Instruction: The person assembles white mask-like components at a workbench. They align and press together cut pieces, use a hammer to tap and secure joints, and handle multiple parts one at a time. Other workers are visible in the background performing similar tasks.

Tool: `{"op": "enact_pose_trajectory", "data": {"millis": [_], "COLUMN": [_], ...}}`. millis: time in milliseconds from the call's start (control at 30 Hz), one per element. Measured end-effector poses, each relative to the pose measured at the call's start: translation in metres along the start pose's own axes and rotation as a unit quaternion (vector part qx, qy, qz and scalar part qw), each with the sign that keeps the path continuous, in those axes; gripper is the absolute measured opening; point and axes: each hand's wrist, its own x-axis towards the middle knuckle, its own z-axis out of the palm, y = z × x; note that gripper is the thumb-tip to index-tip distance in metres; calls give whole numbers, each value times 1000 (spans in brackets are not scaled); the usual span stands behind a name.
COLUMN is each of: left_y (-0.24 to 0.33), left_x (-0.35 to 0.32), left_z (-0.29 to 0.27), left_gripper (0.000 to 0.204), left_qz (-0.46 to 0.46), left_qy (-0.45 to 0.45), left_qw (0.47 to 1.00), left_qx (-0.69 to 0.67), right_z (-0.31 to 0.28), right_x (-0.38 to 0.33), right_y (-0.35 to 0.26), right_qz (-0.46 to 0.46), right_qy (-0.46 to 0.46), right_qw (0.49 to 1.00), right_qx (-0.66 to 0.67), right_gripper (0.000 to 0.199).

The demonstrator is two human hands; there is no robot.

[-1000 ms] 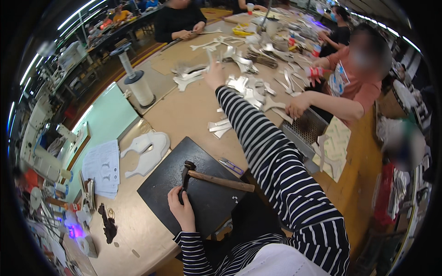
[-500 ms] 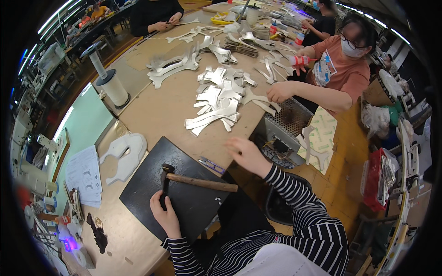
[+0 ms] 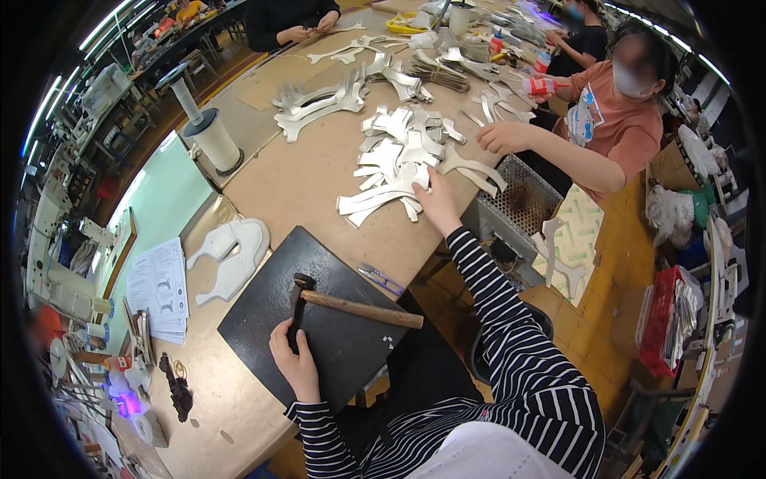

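Observation:
A hammer (image 3: 363, 310) with a wooden handle and a long dark head lies on a black square mat (image 3: 259, 323). My left hand (image 3: 295, 363) is closed around the lower end of its head. My right hand (image 3: 436, 206) reaches out to a heap of flat, silvery-white curved cut pieces (image 3: 395, 152). Its fingers grip the near right edge of one piece, which still lies on the heap. Beside the mat's right corner are small purple-handled thread snips (image 3: 381, 279).
White cut shapes (image 3: 239, 251) and printed sheets (image 3: 159, 287) lie left of the mat. A thread cone (image 3: 215, 144) stands at the far left. Across the table, a co-worker's arm (image 3: 558, 152) reaches toward the pieces. A perforated metal box (image 3: 519, 195) sits at the right edge.
My right hand has moved forward from above the table edge to the heap and taken hold of a piece. The left hand stays on the hammer. The view has shifted slightly.

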Motion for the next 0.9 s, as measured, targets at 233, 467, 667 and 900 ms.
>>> {"op": "enact_pose_trajectory", "data": {"millis": [233, 467, 667, 900], "left_y": [-3, -4, -18, -47], "left_x": [-2, -2, 35, 102], "left_z": [1, 1, 1, 16], "left_gripper": [25, 27, 28, 21], "left_qz": [5, 3, -111, -29], "left_qy": [2, 6, 60, 59], "left_qw": [1000, 1000, 966, 993], "left_qx": [0, -6, -224, -100], "right_z": [28, 22, 36, 38], "right_x": [-13, -97, -113, -109], "right_y": [-4, -50, -57, -55], "right_qz": [9, -203, -209, -208], "right_qy": [84, 2, -62, -43], "right_qw": [996, 979, 975, 976], "right_qx": [-31, 14, 38, 41], "right_gripper": [69, 48, 22, 15]}}
